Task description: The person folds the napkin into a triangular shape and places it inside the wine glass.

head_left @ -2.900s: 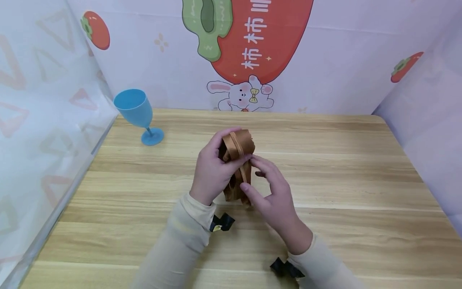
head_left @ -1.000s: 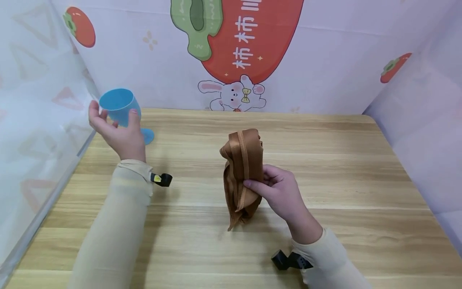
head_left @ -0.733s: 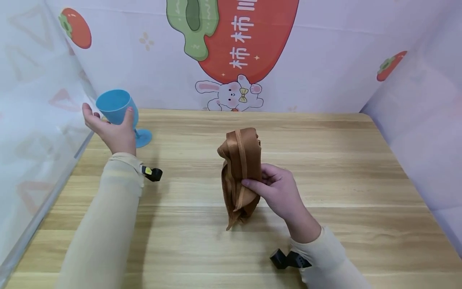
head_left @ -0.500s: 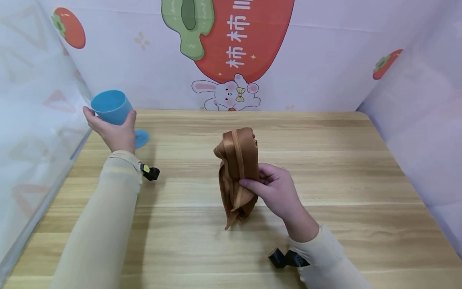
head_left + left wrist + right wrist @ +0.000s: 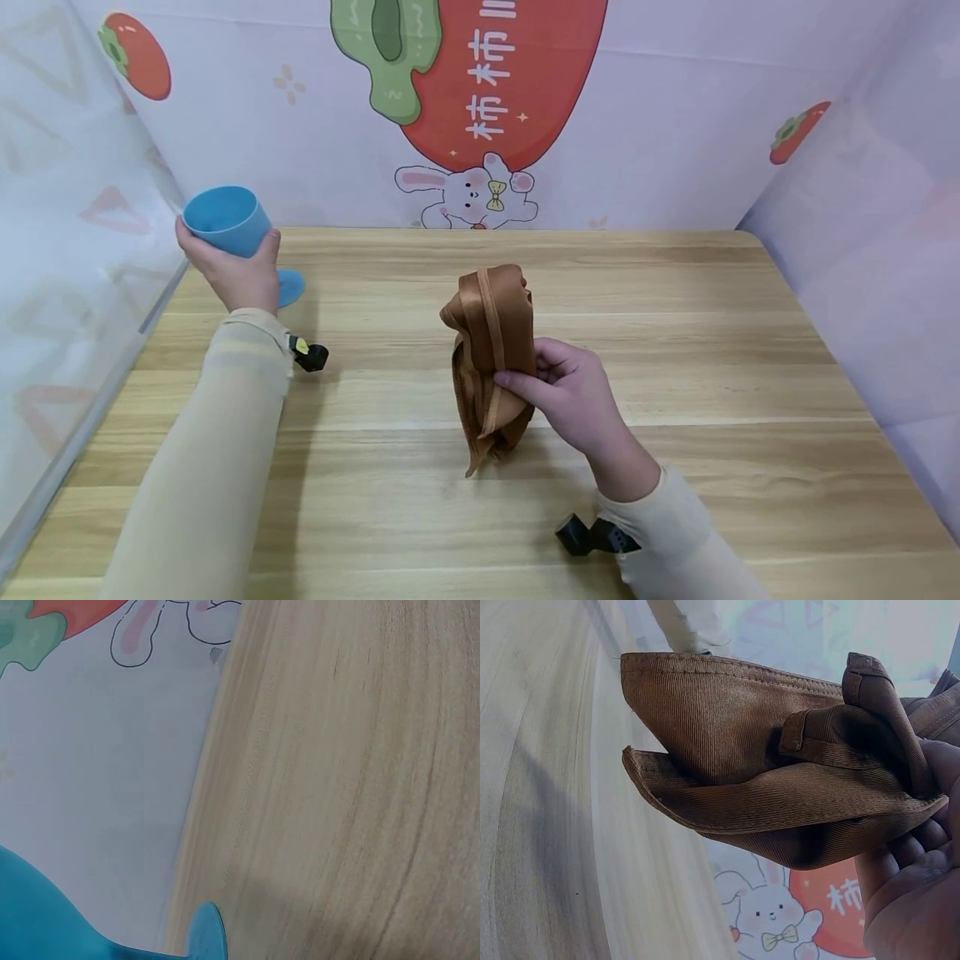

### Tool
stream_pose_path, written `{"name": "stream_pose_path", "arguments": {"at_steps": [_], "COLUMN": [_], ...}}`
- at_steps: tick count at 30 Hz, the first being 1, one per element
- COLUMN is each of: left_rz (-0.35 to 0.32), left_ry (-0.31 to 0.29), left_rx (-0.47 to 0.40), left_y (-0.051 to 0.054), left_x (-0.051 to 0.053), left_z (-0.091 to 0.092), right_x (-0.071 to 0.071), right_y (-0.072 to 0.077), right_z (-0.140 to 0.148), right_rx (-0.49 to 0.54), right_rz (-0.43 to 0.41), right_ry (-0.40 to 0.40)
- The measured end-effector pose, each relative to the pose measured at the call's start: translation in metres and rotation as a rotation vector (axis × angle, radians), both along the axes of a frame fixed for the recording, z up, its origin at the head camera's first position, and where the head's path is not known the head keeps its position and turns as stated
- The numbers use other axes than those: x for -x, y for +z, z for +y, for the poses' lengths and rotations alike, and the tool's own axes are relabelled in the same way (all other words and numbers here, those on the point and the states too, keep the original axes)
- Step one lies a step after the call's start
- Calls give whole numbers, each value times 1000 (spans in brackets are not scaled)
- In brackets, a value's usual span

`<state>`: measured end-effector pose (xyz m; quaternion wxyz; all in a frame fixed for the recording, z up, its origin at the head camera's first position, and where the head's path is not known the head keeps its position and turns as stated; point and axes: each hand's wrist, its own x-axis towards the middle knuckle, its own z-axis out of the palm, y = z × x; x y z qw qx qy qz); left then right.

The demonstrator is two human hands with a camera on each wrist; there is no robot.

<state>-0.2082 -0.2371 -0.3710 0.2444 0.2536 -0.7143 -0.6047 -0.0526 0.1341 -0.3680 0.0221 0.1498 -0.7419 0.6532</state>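
At the far left of the table in the head view, my left hand (image 5: 242,275) holds a blue plastic goblet (image 5: 238,233) round its bowl, thumb on the right side and fingers on the left. The goblet's foot (image 5: 291,287) shows behind the hand; whether it touches the table I cannot tell. In the left wrist view the goblet (image 5: 37,919) lies at the lower left corner. My right hand (image 5: 573,396) pinches a folded brown cloth (image 5: 495,333) with hemmed edges, thumb in front, fingers behind. The cloth (image 5: 727,727) hangs in loose folds with its corners free in the right wrist view.
A wood-grain table (image 5: 675,333) spreads under both arms. Behind it stands a white printed backdrop (image 5: 637,150) with a cartoon rabbit, and white sheets (image 5: 60,275) close off both sides. Small black cameras (image 5: 309,354) sit at the wrists.
My left hand has left the cloth, reached the goblet at the far left and closed round its bowl. My right hand keeps the cloth, now pinched alone. The head view has swung slightly right.
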Motion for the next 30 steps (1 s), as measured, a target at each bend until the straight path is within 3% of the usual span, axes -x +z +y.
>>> {"name": "stream_pose_path", "arguments": {"at_steps": [6, 11, 19, 25, 30], "left_rz": [40, 75, 92, 135, 187], "left_ry": [-20, -105, -323, -505, -624], "left_rx": [1, 18, 91, 151, 128], "left_y": [7, 14, 24, 24, 22], "left_x": [-4, -13, -36, -56, -72], "left_z": [6, 21, 58, 84, 98], "right_x": [0, 0, 0, -1, -1], "right_y": [0, 1, 2, 2, 2], "right_z": [-1, 0, -1, 0, 0], "right_rx": [-4, -10, -5, -5, -6], "right_rz": [-2, -1, -4, -9, -10], "right_ry": [-2, -7, -8, -7, -7]}}
